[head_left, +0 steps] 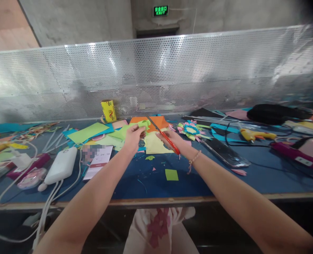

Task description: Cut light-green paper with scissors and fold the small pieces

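Note:
My left hand [134, 137] pinches a piece of light green paper [145, 124] over the middle of the table. Closed round the red handles of a pair of scissors [170, 141] is my right hand [175, 139]; the dark blades point up and to the left, close to the green paper. Beneath the hands lie an orange sheet [160, 121] and a pale yellow sheet [157, 145]. Nearer to me are a small green cut piece [150, 157] and a green square [171, 175]. A layered paper flower [190, 129] lies just right of my right hand.
A white power bank [62, 165] with cables and a lit phone [99, 162] lie at left. At right are a dark phone [225, 153], a yellow glue gun [258, 134] and a purple power strip [299, 153]. A perforated metal screen [151, 77] borders the back.

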Tool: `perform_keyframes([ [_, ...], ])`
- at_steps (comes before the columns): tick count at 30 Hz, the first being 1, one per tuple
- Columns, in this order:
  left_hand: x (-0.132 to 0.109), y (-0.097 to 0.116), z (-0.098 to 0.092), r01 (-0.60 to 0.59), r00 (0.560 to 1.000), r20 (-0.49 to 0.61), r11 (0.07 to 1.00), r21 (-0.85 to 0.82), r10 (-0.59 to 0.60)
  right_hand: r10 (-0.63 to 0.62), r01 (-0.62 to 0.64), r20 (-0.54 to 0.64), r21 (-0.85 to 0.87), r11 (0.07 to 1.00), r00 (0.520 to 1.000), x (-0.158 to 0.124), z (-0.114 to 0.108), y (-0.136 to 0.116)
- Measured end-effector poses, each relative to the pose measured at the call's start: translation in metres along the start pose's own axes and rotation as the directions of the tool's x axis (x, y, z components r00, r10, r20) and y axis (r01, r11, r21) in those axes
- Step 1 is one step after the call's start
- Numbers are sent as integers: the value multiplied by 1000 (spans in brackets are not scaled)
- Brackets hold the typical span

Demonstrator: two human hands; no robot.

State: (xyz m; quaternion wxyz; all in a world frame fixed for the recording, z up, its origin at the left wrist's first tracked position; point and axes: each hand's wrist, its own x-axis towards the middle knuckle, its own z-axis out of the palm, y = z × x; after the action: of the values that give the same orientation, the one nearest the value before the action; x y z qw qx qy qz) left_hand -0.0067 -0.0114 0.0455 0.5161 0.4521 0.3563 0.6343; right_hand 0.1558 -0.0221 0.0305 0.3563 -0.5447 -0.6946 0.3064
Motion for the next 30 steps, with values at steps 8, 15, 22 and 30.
perform_keyframes([
  [8,1,1,0,22,999,29,995,-97,-19,-49,36,108,119,992,993,-3,1,-1],
  [15,0,3,2,4,1000,6,999,-39,-3,-85,76,141,63,995,986,-11,0,-16],
  [22,3,3,-2,1,1000,-27,997,-80,-3,-71,76,153,-26,997,986,-12,2,-14],
  [30,5,3,-3,-37,994,-101,997,-66,30,-31,30,150,14,999,988,-12,0,-15],
])
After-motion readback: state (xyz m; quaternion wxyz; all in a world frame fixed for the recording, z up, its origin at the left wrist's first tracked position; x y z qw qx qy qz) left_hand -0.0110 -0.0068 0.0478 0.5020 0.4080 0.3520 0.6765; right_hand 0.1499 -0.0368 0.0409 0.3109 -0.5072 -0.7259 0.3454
